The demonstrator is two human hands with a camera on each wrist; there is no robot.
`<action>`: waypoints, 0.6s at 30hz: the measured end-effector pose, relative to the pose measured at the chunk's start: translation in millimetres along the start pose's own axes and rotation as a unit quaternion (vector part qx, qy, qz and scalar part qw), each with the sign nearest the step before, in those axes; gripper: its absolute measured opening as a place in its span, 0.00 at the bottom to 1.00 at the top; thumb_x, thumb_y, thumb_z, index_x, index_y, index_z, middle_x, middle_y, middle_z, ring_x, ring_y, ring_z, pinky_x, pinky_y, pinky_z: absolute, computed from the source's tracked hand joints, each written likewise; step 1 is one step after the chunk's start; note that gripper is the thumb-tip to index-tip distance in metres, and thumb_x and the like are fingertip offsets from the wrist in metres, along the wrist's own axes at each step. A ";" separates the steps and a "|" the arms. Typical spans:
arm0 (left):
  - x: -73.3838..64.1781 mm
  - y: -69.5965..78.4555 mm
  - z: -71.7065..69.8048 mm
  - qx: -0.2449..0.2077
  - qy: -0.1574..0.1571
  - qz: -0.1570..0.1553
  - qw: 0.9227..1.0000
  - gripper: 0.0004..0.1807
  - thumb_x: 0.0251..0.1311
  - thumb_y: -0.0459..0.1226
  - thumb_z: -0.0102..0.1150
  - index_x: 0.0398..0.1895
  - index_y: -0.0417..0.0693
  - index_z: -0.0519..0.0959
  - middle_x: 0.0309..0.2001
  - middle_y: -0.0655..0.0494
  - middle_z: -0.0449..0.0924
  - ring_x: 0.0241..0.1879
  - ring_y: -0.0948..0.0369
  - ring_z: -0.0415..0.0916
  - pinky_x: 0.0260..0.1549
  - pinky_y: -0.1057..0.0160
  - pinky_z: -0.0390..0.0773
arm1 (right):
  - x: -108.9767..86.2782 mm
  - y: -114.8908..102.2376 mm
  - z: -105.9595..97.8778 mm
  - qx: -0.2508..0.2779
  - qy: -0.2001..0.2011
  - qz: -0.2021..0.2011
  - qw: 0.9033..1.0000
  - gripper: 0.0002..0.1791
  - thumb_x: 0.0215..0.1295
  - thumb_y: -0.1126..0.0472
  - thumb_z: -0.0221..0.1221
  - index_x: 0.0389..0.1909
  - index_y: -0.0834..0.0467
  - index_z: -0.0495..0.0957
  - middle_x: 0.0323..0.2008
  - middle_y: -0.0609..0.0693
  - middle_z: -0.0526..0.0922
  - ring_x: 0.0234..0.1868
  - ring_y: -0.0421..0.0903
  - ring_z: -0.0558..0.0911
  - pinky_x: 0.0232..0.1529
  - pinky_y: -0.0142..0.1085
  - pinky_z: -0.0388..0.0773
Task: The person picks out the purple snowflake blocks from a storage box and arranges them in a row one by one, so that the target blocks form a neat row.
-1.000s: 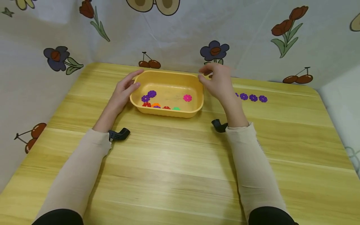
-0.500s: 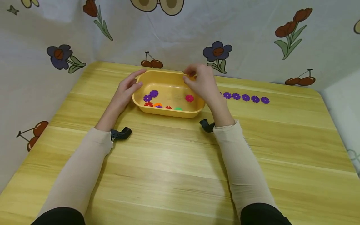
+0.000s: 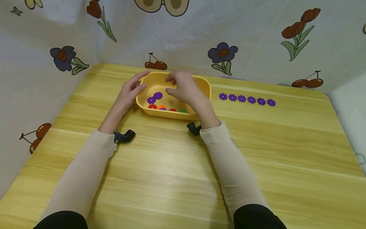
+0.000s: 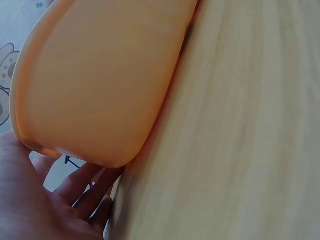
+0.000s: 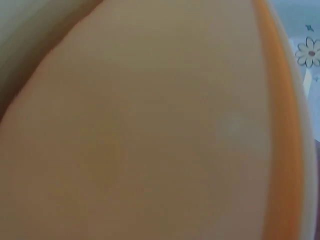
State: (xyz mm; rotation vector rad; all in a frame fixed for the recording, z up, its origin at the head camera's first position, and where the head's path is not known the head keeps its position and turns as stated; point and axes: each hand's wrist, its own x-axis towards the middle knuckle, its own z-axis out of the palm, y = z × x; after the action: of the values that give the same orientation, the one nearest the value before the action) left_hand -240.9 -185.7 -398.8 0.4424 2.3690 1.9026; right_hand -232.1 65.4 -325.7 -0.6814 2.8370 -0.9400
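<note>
At the back of the table sits a yellow plastic tub (image 3: 168, 115) with flower-shaped plastic discs inside. Two purple discs (image 3: 158, 95) lie toward its left; a red disc (image 3: 152, 106), an orange disc (image 3: 162, 107) and a green disc (image 3: 182, 111) show along the front wall. My left hand (image 3: 125, 93) grips the tub's left end, thumb at the rim and fingers around the outside. Over the tub's middle hovers my right hand (image 3: 186, 87), thumb and fingers apart with nothing between them. The right wrist view is filled by the tub's outer wall (image 5: 150, 125).
A row of several purple discs (image 3: 241, 99) lies on the wooden table (image 3: 160, 168) to the right of the tub. Behind the table's far edge hangs a white cloth (image 3: 183, 38) printed with flowers and cherries.
My right hand has moved left, from beyond the tub's right rim to over its middle, uncovering the whole purple row and hiding the pink disc. The left hand stays on the tub.
</note>
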 end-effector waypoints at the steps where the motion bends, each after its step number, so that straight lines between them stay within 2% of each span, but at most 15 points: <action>1: 0.2 -0.5 0.3 -0.002 -0.001 0.001 1.000 0.27 0.80 0.40 0.52 0.79 0.64 0.69 0.74 0.48 0.72 0.65 0.48 0.77 0.52 0.70 0.84 | 2.1 -2.7 3.2 0.001 -0.007 -0.001 1.000 0.18 0.69 0.61 0.69 0.57 0.63 0.84 0.56 0.56 0.86 0.57 0.54 0.83 0.61 0.41 0.81; 6: -0.2 -2.0 4.0 -0.008 -0.007 -0.003 1.000 0.27 0.80 0.42 0.53 0.79 0.63 0.69 0.72 0.46 0.73 0.66 0.48 0.77 0.51 0.68 0.86 | 7.9 -10.9 18.6 -0.030 -0.044 -0.004 0.999 0.19 0.69 0.61 0.70 0.59 0.61 0.84 0.57 0.55 0.86 0.58 0.54 0.83 0.62 0.42 0.81; 9: -0.8 -2.5 4.7 -0.004 -0.006 -0.010 1.000 0.27 0.79 0.45 0.54 0.79 0.65 0.69 0.70 0.44 0.75 0.64 0.50 0.77 0.49 0.69 0.86 | 9.5 -12.9 26.6 -0.054 -0.072 0.007 0.996 0.20 0.70 0.61 0.68 0.61 0.58 0.84 0.60 0.53 0.85 0.61 0.53 0.81 0.66 0.43 0.79; 12: -0.4 -2.9 3.3 0.001 -0.003 -0.008 1.000 0.27 0.79 0.46 0.54 0.79 0.66 0.69 0.71 0.47 0.74 0.64 0.52 0.77 0.51 0.69 0.85 | 11.4 -13.8 33.2 -0.064 -0.091 0.011 0.994 0.20 0.70 0.63 0.67 0.62 0.57 0.83 0.62 0.53 0.84 0.62 0.52 0.80 0.68 0.42 0.78; 18: -0.1 -2.6 -2.4 -0.006 0.001 -0.006 1.000 0.27 0.79 0.44 0.54 0.79 0.65 0.70 0.70 0.44 0.76 0.63 0.52 0.78 0.50 0.70 0.85 | 17.3 -15.2 42.0 -0.070 -0.095 -0.016 0.993 0.20 0.71 0.64 0.66 0.62 0.59 0.84 0.59 0.53 0.86 0.59 0.50 0.82 0.68 0.40 0.78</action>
State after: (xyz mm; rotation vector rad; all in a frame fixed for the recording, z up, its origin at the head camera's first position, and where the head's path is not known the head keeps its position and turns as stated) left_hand -241.8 -188.5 -400.8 0.4252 2.3551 1.9133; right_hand -233.0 24.0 -349.6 -0.7860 2.7488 -0.6468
